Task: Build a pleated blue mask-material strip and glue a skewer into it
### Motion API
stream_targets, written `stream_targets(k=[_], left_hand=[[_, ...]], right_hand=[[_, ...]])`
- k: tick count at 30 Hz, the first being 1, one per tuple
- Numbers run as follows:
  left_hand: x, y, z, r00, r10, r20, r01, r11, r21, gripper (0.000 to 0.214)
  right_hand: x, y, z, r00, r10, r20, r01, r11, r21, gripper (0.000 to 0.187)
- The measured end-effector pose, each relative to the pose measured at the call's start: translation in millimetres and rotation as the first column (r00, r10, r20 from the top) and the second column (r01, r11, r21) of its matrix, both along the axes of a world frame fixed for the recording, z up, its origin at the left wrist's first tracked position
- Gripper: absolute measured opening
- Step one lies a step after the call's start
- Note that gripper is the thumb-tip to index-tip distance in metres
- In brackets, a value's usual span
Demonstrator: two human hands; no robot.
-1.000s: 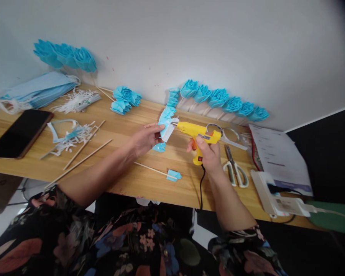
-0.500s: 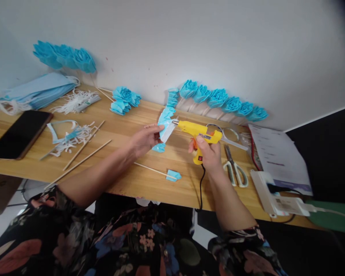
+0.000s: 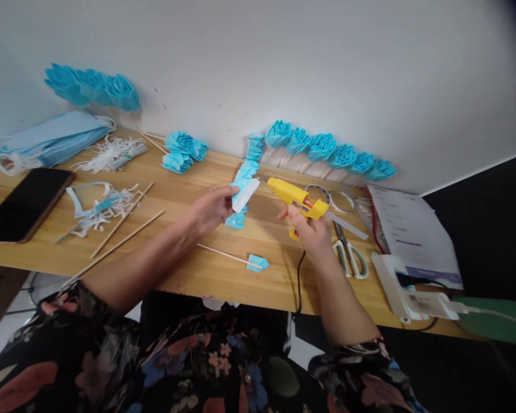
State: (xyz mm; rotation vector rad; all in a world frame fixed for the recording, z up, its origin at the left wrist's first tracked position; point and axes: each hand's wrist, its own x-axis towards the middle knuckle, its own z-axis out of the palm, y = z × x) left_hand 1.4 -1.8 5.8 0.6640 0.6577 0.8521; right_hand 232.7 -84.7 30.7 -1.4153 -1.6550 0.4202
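Note:
My left hand (image 3: 210, 206) pinches a folded blue and white strip of mask fabric (image 3: 243, 192) above the wooden table (image 3: 189, 269). My right hand (image 3: 310, 229) grips a yellow hot glue gun (image 3: 296, 199) by its handle, nozzle pointing left and up, a short gap from the strip. In front of both hands lies a wooden skewer with a small blue piece at its tip (image 3: 253, 263). The gun's black cord (image 3: 298, 281) drops over the table's near edge.
Blue fabric roses (image 3: 327, 149) line the wall; more roses (image 3: 180, 150) lie left. Scissors (image 3: 348, 252), a tape roll (image 3: 339, 201), papers (image 3: 413, 229) and a power strip (image 3: 413, 295) sit right. Skewers (image 3: 120, 229), white scraps (image 3: 103, 203), a phone (image 3: 23, 203) and stacked masks (image 3: 47, 140) sit left.
The glue gun's nozzle has pulled away from the strip and tilted, with my right hand lowering slightly. My left hand still holds the strip in about the same place.

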Motion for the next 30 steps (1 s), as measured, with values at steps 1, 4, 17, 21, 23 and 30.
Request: stream_targets(k=[1, 4, 17, 21, 23, 30], left_hand=[[-0.6, 0.7, 0.0, 1.0, 0.003, 0.002, -0.003, 1.0, -0.007, 0.022], [-1.9, 1.7, -0.2, 1.0, 0.005, 0.021, -0.004, 1.0, -0.016, 0.019], [1.9, -3.5, 4.2, 0.999, 0.039, 0.028, -0.039, 0.999, -0.026, 0.024], [1.3, -3.9, 4.0, 0.999, 0.004, 0.037, -0.005, 0.999, 0.036, 0.029], [1.1, -3.8, 4.0, 0.999, -0.006, 0.041, 0.005, 0.999, 0.047, 0.029], [3.1, -4.2, 3.1, 0.998, 0.042, 0.053, -0.041, 0.999, -0.014, 0.032]], right_hand=[[1.4, 1.6, -0.8, 1.0, -0.009, -0.025, 0.009, 1.0, 0.0, 0.039], [8.0, 11.8, -5.2, 0.969, -0.028, -0.245, 0.025, 1.0, -0.016, 0.04], [59.8, 52.7, -32.9, 0.74, -0.306, -0.598, 0.091, 0.928, -0.361, 0.049], [55.9, 50.0, -34.0, 0.78, -0.312, -0.542, 0.058, 0.899, -0.434, 0.049], [52.9, 48.2, -34.9, 0.815, -0.334, -0.474, 0.061, 0.862, -0.503, 0.048], [52.4, 45.9, -35.1, 0.96, -0.28, -0.021, 0.23, 0.824, -0.517, 0.059]])
